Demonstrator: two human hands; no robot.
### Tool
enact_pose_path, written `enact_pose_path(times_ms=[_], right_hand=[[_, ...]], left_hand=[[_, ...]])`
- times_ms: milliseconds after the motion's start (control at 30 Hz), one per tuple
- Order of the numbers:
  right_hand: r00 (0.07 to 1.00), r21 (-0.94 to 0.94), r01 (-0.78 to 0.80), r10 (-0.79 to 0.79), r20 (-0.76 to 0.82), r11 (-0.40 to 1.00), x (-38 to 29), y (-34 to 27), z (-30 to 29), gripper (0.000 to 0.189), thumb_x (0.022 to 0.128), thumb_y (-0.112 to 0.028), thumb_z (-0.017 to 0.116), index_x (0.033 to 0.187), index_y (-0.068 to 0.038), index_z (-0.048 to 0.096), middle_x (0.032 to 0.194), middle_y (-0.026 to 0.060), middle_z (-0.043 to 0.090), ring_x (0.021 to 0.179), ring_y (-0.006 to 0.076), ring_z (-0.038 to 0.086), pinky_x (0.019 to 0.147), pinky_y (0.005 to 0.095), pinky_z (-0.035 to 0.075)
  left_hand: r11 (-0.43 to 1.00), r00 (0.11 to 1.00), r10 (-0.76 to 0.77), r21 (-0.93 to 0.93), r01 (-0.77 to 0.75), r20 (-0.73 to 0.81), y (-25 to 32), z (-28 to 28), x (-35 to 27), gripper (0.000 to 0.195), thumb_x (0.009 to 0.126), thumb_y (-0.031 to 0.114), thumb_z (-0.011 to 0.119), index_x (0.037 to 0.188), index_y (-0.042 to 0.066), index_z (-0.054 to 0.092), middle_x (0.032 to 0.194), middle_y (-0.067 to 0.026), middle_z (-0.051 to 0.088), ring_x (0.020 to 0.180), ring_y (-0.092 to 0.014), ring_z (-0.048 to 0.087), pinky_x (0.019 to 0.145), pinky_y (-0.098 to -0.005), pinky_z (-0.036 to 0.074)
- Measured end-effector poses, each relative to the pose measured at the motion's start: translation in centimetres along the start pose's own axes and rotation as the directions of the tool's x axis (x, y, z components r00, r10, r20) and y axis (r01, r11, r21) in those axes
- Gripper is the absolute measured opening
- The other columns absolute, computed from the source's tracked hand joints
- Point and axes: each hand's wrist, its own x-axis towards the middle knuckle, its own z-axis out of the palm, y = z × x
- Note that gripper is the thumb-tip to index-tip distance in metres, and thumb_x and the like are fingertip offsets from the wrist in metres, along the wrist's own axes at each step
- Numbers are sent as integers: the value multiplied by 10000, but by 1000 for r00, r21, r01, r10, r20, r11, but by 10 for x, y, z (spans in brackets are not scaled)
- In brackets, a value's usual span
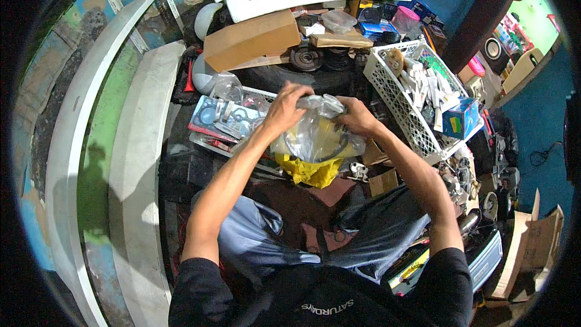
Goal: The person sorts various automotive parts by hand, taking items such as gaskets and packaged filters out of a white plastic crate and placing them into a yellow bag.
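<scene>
My left hand [288, 106] grips the bunched upper edge of a clear plastic bag [311, 131] from the left. At the right end of the same edge, my right hand [356, 116] has its fingers closed on the plastic. Inside or behind the bag shows a dark curved, ring-like part; which of the two cannot be told. A crumpled yellow plastic bag [311, 172] lies directly below and partly behind the clear one. Left of my hands, a boxed gasket set [227, 118] with small packets on it rests on a white crate [211, 143].
A white plastic crate [395, 100] full of packaged parts stands at the right. A cardboard box [252, 38] and pulleys [306, 57] lie beyond my hands. Long pale panels [140, 154] line the left side. A small metal bracket [358, 171] lies near the yellow bag.
</scene>
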Motion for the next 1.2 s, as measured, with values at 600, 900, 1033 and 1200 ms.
enact_pose_path(times_ms=[600, 900, 1033, 1200], right_hand=[[883, -642, 428, -145, 445, 636, 30, 108, 96, 281, 796, -104, 535, 1062, -127, 625, 902, 141, 653, 835, 330, 653, 714, 426, 537], [855, -707, 366, 81, 512, 605, -1, 196, 153, 278, 845, -130, 476, 1059, -184, 645, 838, 121, 665, 768, 297, 662, 692, 404, 537], [742, -726, 492, 205, 639, 481, 6, 174, 150, 321, 865, -152, 474, 1161, -212, 583, 1140, 109, 603, 914, 286, 646, 738, 378, 532], [782, -766, 583, 68, 619, 271, -26, 185, 175, 598, 871, -357, 490, 1420, -235, 285, 1406, 79, 379, 1313, 312, 316, 1011, 511, 303]], left_hand=[[987, 753, 15, 110, -115, 657, -22, 102, -149, 147, 799, 90, 497, 886, 61, 612, 729, -154, 620, 707, -336, 623, 610, -425, 487], [965, 631, 84, 95, -245, 771, -34, 118, -175, 133, 824, 95, 485, 832, 59, 613, 734, -154, 624, 698, -323, 647, 579, -453, 507], [971, 733, 163, 23, -237, 661, -35, 106, -154, 113, 797, 110, 501, 819, 50, 594, 712, -135, 615, 685, -324, 635, 585, -436, 508], [931, 621, 191, 60, -360, 761, -19, 117, -141, 127, 752, 114, 534, 686, 47, 619, 667, -133, 621, 661, -318, 642, 580, -431, 514]])
